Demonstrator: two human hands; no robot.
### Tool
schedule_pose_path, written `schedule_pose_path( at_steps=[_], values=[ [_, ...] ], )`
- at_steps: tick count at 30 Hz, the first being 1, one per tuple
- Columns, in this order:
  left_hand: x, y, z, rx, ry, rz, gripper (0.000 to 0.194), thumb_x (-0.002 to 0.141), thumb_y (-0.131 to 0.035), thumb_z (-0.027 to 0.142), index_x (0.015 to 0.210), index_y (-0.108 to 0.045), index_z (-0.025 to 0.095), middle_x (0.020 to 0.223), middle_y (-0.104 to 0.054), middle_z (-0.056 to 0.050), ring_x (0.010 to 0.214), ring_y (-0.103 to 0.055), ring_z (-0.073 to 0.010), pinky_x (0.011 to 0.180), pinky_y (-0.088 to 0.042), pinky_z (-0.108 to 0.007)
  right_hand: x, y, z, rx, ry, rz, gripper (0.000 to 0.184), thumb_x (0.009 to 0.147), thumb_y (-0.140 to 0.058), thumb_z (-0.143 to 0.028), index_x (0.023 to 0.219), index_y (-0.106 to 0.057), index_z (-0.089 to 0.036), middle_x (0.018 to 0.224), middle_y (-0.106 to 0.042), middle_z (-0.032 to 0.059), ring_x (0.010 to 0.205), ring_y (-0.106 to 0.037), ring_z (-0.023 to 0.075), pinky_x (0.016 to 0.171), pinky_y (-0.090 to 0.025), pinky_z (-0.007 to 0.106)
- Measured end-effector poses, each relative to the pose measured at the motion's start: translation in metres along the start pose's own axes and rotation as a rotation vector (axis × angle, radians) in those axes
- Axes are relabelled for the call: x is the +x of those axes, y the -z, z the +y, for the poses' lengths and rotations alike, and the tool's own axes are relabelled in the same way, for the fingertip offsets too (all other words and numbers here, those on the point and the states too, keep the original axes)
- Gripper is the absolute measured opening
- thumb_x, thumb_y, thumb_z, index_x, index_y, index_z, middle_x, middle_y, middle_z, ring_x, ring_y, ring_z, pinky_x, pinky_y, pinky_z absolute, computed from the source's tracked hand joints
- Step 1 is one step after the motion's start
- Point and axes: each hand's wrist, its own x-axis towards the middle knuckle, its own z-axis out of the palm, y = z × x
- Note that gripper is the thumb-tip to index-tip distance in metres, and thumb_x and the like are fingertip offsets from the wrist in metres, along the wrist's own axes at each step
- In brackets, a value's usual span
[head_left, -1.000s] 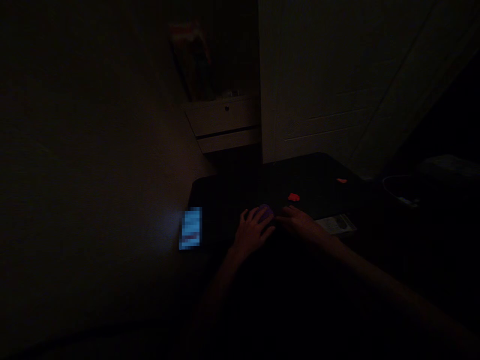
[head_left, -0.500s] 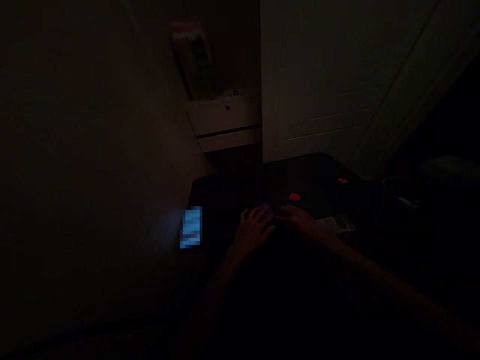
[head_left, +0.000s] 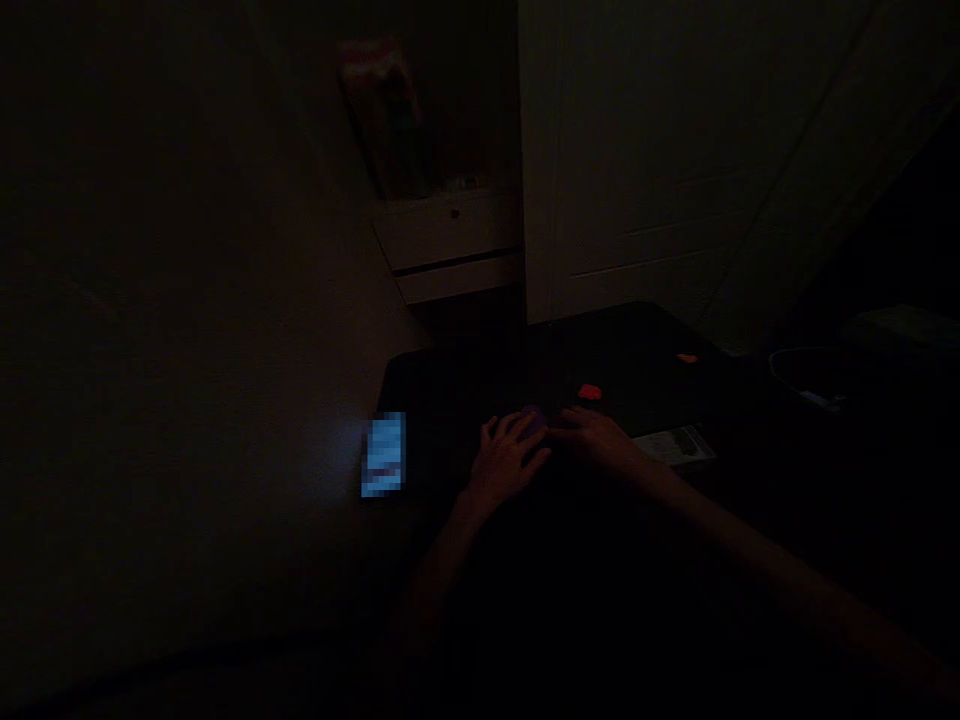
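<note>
The scene is very dark. My left hand [head_left: 504,462] rests on a purple lump [head_left: 533,415], with its fingers spread apart over the near side and the fingertips touching it. Just to the right, my right hand [head_left: 596,435] has its fingers bent and drawn together, pointing at the lump. What its fingertips pinch, if anything, is lost in the dark. An orange-red piece [head_left: 590,392] lies on the dark table [head_left: 457,385] beyond my right hand. A smaller orange piece [head_left: 686,358] lies farther right.
A lit phone-like screen [head_left: 384,455], pixelated, stands at the table's left edge. A printed paper [head_left: 676,446] lies beside my right forearm. Behind the table are a white drawer unit [head_left: 450,240] and a pale door panel [head_left: 637,200]. A thin curved rim [head_left: 780,352] shows at the right.
The picture has become a little darker overall. Both hands stay in nearly the same place around the purple lump, and the loose pieces have not moved.
</note>
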Motion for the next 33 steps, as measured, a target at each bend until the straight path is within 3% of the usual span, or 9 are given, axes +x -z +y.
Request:
schedule_pose_path(
  at_steps=[10, 33],
  values=[
    [0.001, -0.002, 0.001, 0.009, 0.019, 0.0, 0.042, 0.1, -0.045, 0.053, 0.137, -0.057, 0.038, 0.155, -0.049, 0.002, 0.141, -0.041, -0.0252, 0.118, -0.028, -0.057, -0.003, -0.005, 0.015, -0.002, -0.01, 0.01, 0.036, 0.094, -0.058, -0.015, 0.125, -0.071, -0.027, 0.104, -0.067, 0.0087, 0.092, -0.061, 0.0206, 0.079, -0.049, 0.03],
    [0.001, -0.002, 0.004, 0.028, 0.013, 0.009, 0.052, 0.096, -0.049, 0.057, 0.145, -0.049, 0.037, 0.156, -0.047, -0.001, 0.14, -0.041, -0.0282, 0.118, -0.028, -0.059, 0.006, 0.009, 0.032, 0.007, 0.075, -0.066, 0.033, 0.093, -0.057, -0.013, 0.118, -0.074, -0.027, 0.11, -0.069, 0.0082, 0.096, -0.065, 0.02, 0.084, -0.051, 0.03]
  ],
)
